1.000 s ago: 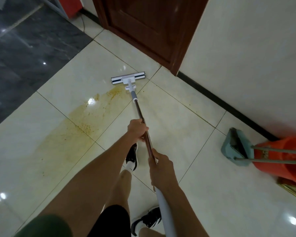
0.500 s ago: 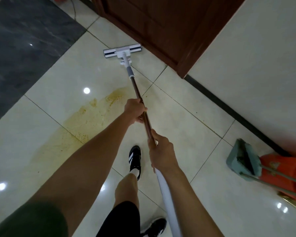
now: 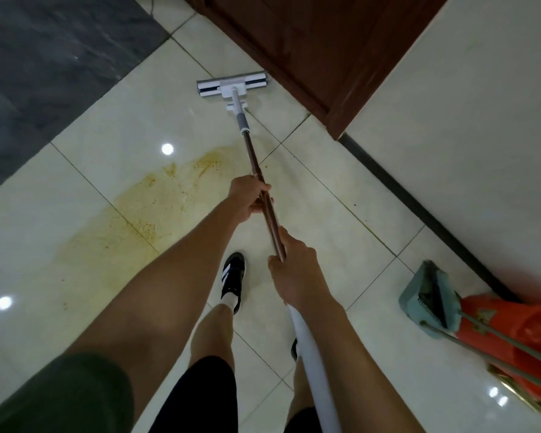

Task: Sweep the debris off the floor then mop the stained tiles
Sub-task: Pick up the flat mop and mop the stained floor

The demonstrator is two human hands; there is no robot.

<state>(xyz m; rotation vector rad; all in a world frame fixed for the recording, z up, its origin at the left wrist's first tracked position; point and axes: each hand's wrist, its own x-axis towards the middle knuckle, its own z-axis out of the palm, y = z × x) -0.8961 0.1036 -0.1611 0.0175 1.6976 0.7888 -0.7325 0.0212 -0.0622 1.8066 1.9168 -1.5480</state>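
A flat white mop head [image 3: 231, 87] rests on the cream tiles just in front of the brown door. Its brown and white handle [image 3: 256, 164] runs back toward me. My left hand [image 3: 247, 198] grips the brown part of the handle further down. My right hand [image 3: 297, 273] grips it higher up, where the white section begins. A yellowish stain [image 3: 132, 220] spreads over the tiles to the left of the handle, between the mop head and my feet.
A teal dustpan [image 3: 428, 301] and long metal handles lean on an orange bucket [image 3: 519, 332] at the right by the wall. The brown door [image 3: 310, 51] and dark skirting [image 3: 419, 210] border the far side. Dark grey floor [image 3: 44, 67] lies upper left.
The mop head has been pushed forward off the stain's far edge to the door, and both arms have stretched out with it. My grip on the handle is unchanged.
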